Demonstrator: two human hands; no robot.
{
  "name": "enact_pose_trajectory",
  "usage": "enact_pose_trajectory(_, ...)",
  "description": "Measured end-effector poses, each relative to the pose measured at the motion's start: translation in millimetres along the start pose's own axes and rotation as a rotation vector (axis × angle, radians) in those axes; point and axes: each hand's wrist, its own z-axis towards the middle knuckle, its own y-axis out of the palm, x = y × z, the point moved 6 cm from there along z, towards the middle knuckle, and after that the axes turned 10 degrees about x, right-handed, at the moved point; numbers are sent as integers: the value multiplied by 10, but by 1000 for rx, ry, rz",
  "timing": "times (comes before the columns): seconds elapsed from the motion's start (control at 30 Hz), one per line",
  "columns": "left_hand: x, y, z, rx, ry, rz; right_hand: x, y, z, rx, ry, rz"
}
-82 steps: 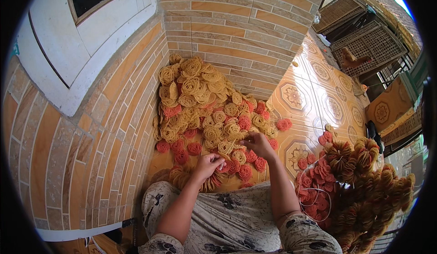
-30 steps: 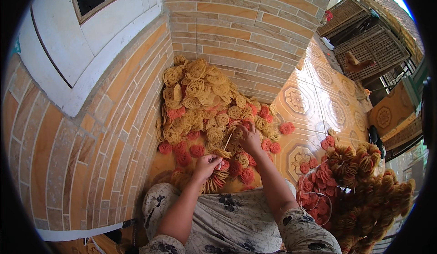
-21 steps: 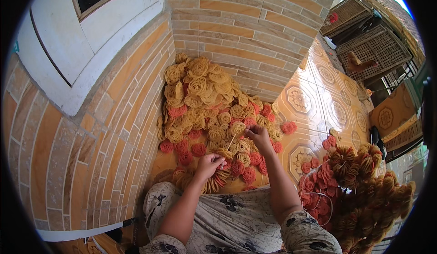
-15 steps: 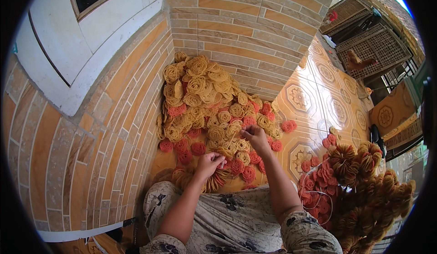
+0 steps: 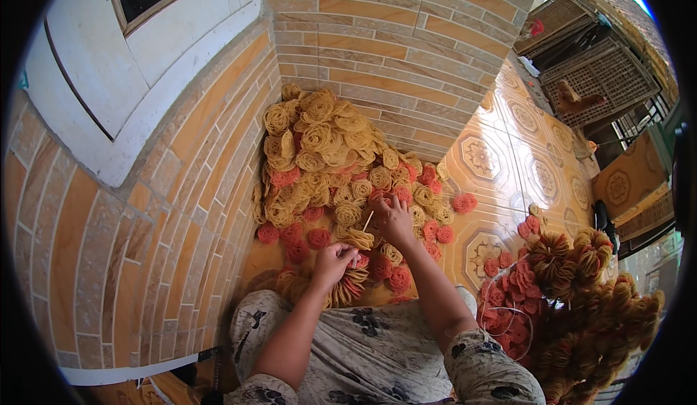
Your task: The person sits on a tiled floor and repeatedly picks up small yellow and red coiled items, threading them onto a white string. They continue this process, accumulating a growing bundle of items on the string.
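My left hand (image 5: 334, 262) is closed in a pinch above my lap, next to a yellow coiled disc (image 5: 358, 239) with a lacy, noodle-like look. A thin pale strip (image 5: 369, 220) sticks up from that disc. Below the hand hangs a fanned row of yellow and red discs (image 5: 350, 286), packed edge to edge. My right hand (image 5: 396, 223) reaches over the heap, its fingers bent down on a red coiled disc (image 5: 380, 199); part of that disc is hidden by the fingers. A heap of yellow discs (image 5: 316, 136), mixed with red ones, lies in front of me.
Brick-patterned walls (image 5: 377, 56) meet behind the heap. On my right stand thick bundles of strung discs (image 5: 595, 325) beside loose red discs (image 5: 508, 296) and a white cord (image 5: 528, 318). Farther off, a chicken (image 5: 577, 100) is by a woven cage (image 5: 606, 78) past the tiled floor (image 5: 486, 154).
My right hand has let go of the strip's upper end and moved slightly left onto a red disc. The left hand stays in place, and the yellow disc now shows beside it.
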Motion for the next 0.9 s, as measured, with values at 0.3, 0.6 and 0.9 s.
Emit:
enact_pose_trajectory(0.3,-56,13,16,-10,7,12,376,7,-71,-363,769,769)
enact_pose_trajectory(0.6,-32,-5,11,27,9,6,312,98,3,-195,502,361)
enact_pose_trajectory(0.9,-38,2,13,8,23,16,614,279,-217,-282,860,753)
